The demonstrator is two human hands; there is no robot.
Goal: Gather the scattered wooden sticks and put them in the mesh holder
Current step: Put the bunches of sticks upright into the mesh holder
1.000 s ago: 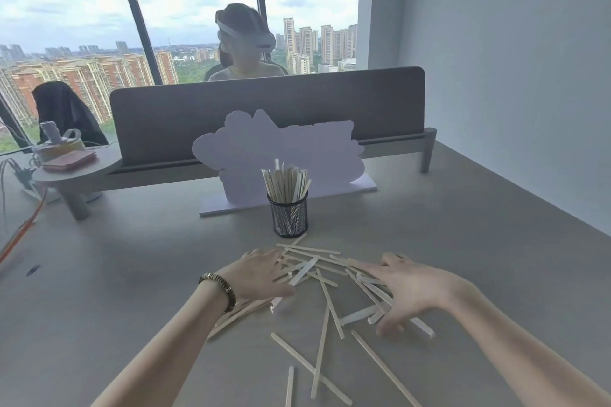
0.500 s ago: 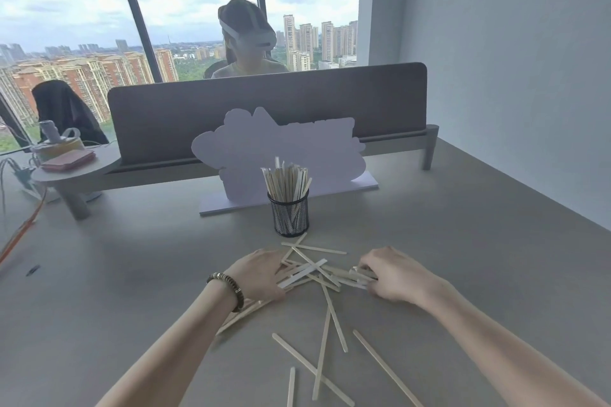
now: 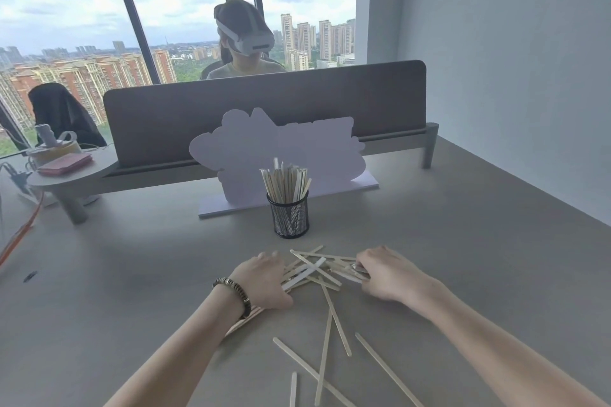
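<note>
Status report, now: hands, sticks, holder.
Left hand flat on sticks. Right hand pinching several. Holder part full, upright. Path clear.

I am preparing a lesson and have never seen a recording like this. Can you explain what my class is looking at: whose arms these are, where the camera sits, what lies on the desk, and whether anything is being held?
There is no machine here. The arms belong to a person wearing a camera on the head, so the view looks forward and down over their own hands.

On the grey desk stands a black mesh holder, already holding many wooden sticks upright. In front of it lies a heap of loose sticks, with a few more scattered sticks nearer the camera.

The left hand, with a beaded bracelet on its wrist, rests on the heap's left side. The right hand curls its fingers round stick ends on the right side, gathering them.

Behind a divider screen sits another person wearing a headset.
</note>
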